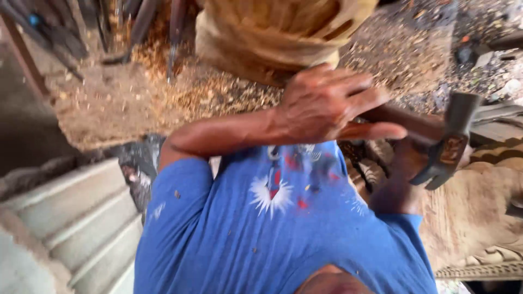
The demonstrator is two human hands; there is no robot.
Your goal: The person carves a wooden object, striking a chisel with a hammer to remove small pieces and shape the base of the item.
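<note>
head view: left hand (327,103) mid-frame, fingers spread loose over a wooden handle (403,122). right hand (406,160) at right, gripping a hammer (449,144), head toward the right edge. sawdust floor (120,103) upper left.

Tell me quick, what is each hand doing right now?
Left hand: open, fingers spread over the wooden handle of the hammer.
Right hand: blurred below the hammer head; cannot be told.

Hammer (449,144) right of left hand (327,103), above carved wood (479,212)
</note>
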